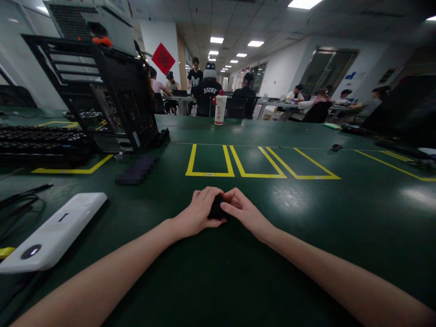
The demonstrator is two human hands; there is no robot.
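Observation:
A small black object [215, 209], whose kind I cannot make out, is between my two hands just above or on the green table [225, 272]. My left hand [200, 209] is closed around it, fingers over the far side and thumb along the near side. From the other side, my right hand [243, 210] pinches its right edge between thumb and curled fingers. Much of the object is hidden by the fingers. Beyond the hands, yellow tape outlines [209, 174] mark the tabletop.
At left stand an opened black computer case [119, 100] and a black keyboard [41, 145]. Nearer lie a white power bank [57, 231], black cables [20, 204] and a blurred dark flat item [136, 169]. A white cup [220, 109] stands at the far edge. Several people sit beyond.

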